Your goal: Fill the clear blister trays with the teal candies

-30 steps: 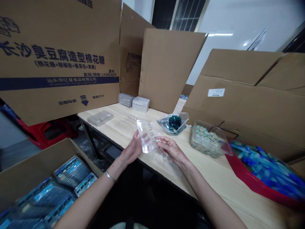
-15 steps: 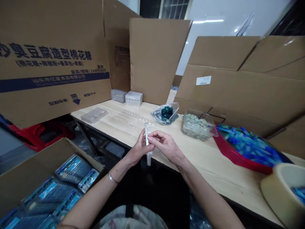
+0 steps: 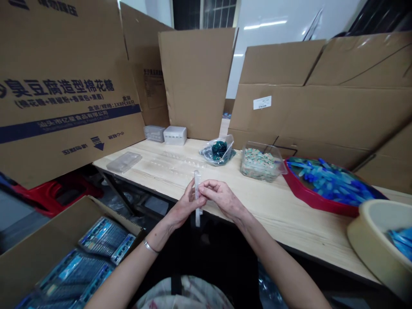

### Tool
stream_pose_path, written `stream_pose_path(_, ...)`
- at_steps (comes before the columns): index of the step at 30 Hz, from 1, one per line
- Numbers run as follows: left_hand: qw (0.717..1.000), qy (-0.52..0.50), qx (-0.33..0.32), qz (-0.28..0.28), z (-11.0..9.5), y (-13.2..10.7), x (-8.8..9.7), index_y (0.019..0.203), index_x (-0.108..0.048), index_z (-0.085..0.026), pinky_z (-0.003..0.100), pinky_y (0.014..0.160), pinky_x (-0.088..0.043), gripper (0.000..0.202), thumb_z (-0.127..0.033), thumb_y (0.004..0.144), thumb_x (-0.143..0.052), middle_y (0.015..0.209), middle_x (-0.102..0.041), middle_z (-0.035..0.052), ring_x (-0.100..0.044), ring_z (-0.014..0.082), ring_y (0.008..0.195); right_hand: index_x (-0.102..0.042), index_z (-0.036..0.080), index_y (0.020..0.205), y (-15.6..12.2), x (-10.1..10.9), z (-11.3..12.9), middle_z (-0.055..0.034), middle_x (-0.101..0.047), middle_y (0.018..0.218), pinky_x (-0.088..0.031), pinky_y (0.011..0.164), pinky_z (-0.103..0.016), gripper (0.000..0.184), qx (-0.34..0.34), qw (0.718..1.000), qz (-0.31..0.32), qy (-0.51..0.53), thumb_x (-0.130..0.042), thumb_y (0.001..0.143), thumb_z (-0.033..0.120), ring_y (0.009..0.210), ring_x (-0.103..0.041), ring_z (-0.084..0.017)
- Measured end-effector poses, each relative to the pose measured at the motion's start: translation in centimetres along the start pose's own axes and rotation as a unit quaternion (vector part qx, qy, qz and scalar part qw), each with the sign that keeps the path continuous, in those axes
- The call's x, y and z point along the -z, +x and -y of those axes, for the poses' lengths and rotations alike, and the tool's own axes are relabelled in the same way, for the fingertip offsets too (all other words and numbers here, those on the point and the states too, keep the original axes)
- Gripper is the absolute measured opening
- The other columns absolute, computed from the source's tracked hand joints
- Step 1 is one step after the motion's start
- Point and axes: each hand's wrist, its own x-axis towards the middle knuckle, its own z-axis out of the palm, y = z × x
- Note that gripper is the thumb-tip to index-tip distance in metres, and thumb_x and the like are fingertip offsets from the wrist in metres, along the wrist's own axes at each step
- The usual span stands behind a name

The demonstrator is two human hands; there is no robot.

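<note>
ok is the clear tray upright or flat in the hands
Upright: the clear plastic tray stands edge-on between the left hand and right hand.

clear plastic blister tray (image 3: 197, 182), upright, edge-on

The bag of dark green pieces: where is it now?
Head view: the plastic bag sits on the table, just left of the clear plastic tub.

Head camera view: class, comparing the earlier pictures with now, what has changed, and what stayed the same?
The clear plastic tray has turned from flat-on to edge-on between the left hand and right hand, which both still hold it. The view swung right, bringing a cream tub in. The bag of teal pieces stayed put.
</note>
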Motion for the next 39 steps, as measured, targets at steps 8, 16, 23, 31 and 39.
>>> stream_pose_path(8,1.0,-0.027,0.002,-0.016,0.9,0.3,-0.2,0.138,-0.034,-0.028,0.028,0.076,-0.041,0.074,-0.031,0.073,-0.069,0.117,-0.053,0.0083,-0.054,0.0161,0.09,-0.059,0.014,0.072,-0.2,0.8,-1.0,0.0015,-0.058,0.061,-0.045,0.055,-0.023,0.023,0.012,0.999,-0.031,0.012,-0.067,0.072,0.035,0.053,-0.053,-0.009)
stream_pose_path(16,0.995,-0.092,0.049,-0.008,0.9,-0.1,-0.9,0.123,-0.05,-0.023,0.026,0.069,-0.044,0.049,-0.03,0.077,-0.065,0.085,-0.056,0.0026,-0.053,0.013,0.077,-0.058,0.015,0.072,-0.3,1.0,-1.6,0.0024,-0.057,0.057,-0.042,0.052,-0.022,0.021,0.011,0.999,-0.032,0.039,-0.067,0.072,0.033,0.05,-0.051,-0.009)
stream_pose_path(23,0.99,-0.124,0.058,-0.046,0.4,-0.6,0.4,0.122,-0.049,-0.028,0.039,0.081,-0.048,0.045,-0.032,0.079,-0.061,0.116,-0.057,0.008,-0.057,0.0232,0.102,-0.057,0.015,0.075,-1.4,3.7,-0.3,0.0005,-0.058,0.062,-0.041,0.054,-0.022,0.018,0.041,0.995,-0.084,0.037,-0.063,0.077,0.032,0.056,-0.051,-0.009)
stream_pose_path(31,0.977,-0.145,0.09,-0.129,0.0,-2.4,3.6,0.133,-0.04,-0.032,0.046,0.089,-0.046,0.056,-0.037,0.081,-0.058,0.129,-0.051,0.0086,-0.048,0.0277,0.12,-0.058,0.016,0.077,-1.1,10.3,6.0,-0.0008,-0.057,0.069,-0.038,0.057,-0.024,0.006,0.095,0.91,-0.011,-0.403,-0.053,0.079,0.019,0.06,-0.049,-0.011)
stream_pose_path(39,0.984,-0.118,0.093,-0.095,0.0,-4.0,3.9,0.138,-0.034,-0.032,0.047,0.094,-0.041,0.064,-0.041,0.079,-0.06,0.135,-0.047,0.01,-0.041,0.0296,0.126,-0.06,0.013,0.084,6.5,11.6,-1.1,-0.0119,-0.063,0.095,-0.039,0.069,-0.026,0.02,-0.011,0.641,0.176,-0.748,-0.042,0.081,0.006,0.083,-0.057,-0.018)
